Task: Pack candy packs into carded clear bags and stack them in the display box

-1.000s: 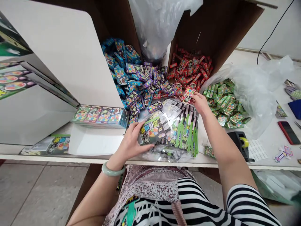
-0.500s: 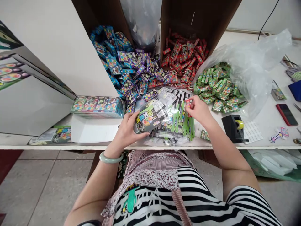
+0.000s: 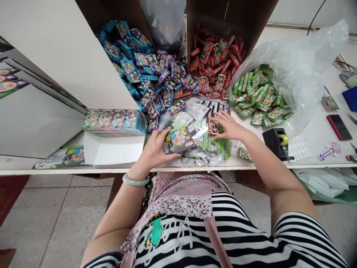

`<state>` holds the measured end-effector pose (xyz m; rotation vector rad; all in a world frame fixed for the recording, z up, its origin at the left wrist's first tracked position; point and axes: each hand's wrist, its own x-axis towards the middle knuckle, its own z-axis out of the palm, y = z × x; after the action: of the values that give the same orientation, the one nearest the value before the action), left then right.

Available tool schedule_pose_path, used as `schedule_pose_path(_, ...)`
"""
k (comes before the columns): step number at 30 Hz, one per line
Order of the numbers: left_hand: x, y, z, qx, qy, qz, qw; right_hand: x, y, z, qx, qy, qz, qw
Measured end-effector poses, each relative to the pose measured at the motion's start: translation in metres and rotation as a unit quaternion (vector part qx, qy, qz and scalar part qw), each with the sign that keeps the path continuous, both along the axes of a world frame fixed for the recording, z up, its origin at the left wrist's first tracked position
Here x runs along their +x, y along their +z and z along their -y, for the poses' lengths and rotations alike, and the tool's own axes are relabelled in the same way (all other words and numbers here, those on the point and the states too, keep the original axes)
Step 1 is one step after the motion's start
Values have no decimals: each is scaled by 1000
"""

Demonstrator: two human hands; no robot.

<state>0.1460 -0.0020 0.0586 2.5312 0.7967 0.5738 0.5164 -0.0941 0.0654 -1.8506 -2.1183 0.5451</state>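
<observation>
Printed bag (image 3: 180, 139) against the left hand (image 3: 152, 150), near the front of the table (image 3: 69, 171): probably light, thin, bendy and slippery, best taken by the edges without creasing. Left thumb and fingers apart along its edges; impossible to tell whether pinched. Just beyond its right side, on the fanned bags (image 3: 210, 144), a small red box (image 3: 213, 126), likely light card, stiff but crushable, best held by its narrow sides. Right hand (image 3: 231, 126) loosely open, fingers spread around it. Hidden: the bag's left end, partly behind fingers, and its underside. Lower fanned bags covered, glare over clear film. Farther back, contents of the hanging plastic bag (image 3: 167, 22) blurred; cardboard box (image 3: 259, 15) dark inside, cut off above.
</observation>
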Motion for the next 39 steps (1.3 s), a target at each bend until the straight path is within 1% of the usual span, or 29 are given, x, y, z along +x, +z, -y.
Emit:
schedule_pose_path(1,3,0,0,-1,-5,-4,1000,-3,-1,0,4,0,1,1000)
schedule_pose_path(3,6,1,2,3,-7,-11,1000,-13,3,4,49,-11,-28,998)
schedule_pose_path(4,7,1,2,7,-5,-14,1000,-18,10,8,83,-18,-53,995)
schedule_pose_path(6,8,3,3,15,-5,-16,1000,-31,30,19,139,-12,-99,985)
schedule_pose_path(7,8,4,4,18,-9,-16,1000,-37,42,25,144,13,-107,984)
schedule_pose_path(9,10,5,5,19,-26,-18,999,-50,63,34,126,87,-81,985)
schedule_pose_path(11,12,5,5,21,-43,-21,999,-61,76,38,103,137,-20,985)
schedule_pose_path(12,14,5,6,25,-50,-24,998,-65,78,38,95,145,13,985)
schedule_pose_path(15,17,4,7,34,-72,-33,996,-73,77,34,77,148,87,982)
schedule_pose_path(17,18,3,8,30,-88,-36,995,-75,74,31,70,153,106,980)
schedule_pose_path(21,16,2,8,3,-99,-43,994,-72,73,27,61,175,87,979)
schedule_pose_path(23,15,1,7,-14,-96,-38,995,-69,75,25,74,174,61,980)
schedule_pose_path(25,15,0,6,-25,-87,-27,996,-68,78,25,112,140,39,983)
schedule_pose_path(27,15,0,6,-31,-80,-12,996,-69,80,26,157,76,39,984)
schedule_pose_path(29,15,-1,6,-37,-77,1,996,-74,79,27,178,30,56,982)
schedule_pose_path(30,15,-1,6,-38,-75,6,996,-76,78,28,177,24,65,982)
schedule_pose_path(31,15,-1,6,-37,-71,10,997,-78,77,29,170,30,71,982)
schedule_pose_path(35,15,0,5,-20,-63,21,998,-80,74,34,131,93,76,984)
schedule_pose_path(39,18,3,9,6,-82,12,997,-74,73,34,92,149,44,984)
